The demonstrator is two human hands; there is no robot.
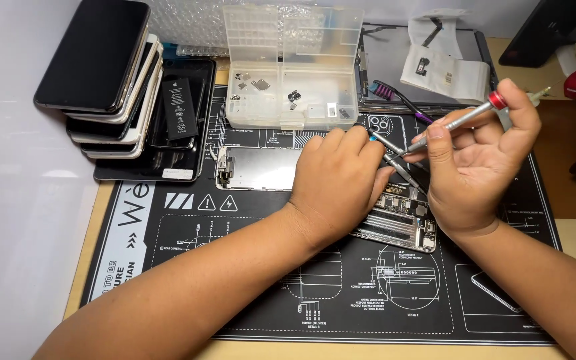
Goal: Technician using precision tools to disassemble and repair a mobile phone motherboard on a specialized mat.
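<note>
A black repair mat (248, 220) is taken as the landmark. Near its middle, an opened phone chassis (398, 223) is laid flat, and most of it is hidden beneath the left hand (335, 183), which is pressed palm-down on it with fingers curled; whether anything is pinched there cannot be told, though thin tweezers (395, 160) are seen emerging at its fingertips. Above the chassis, a slim silver screwdriver (461, 121) with a red collar is held closed in the right hand (478, 163), its tip lost among the tweezer points. At the mat's far edge a clear parts box (291, 100) is set open, its small contents too tiny to identify. At the mat's far left corner a stack of phones (111, 80) is piled, with a black battery (180, 107) lying on a dark panel beside it. A metal shield plate (258, 168) is partly covered by the left hand. A tablet (395, 60) past the far edge is largely covered by a pale bag.
</note>
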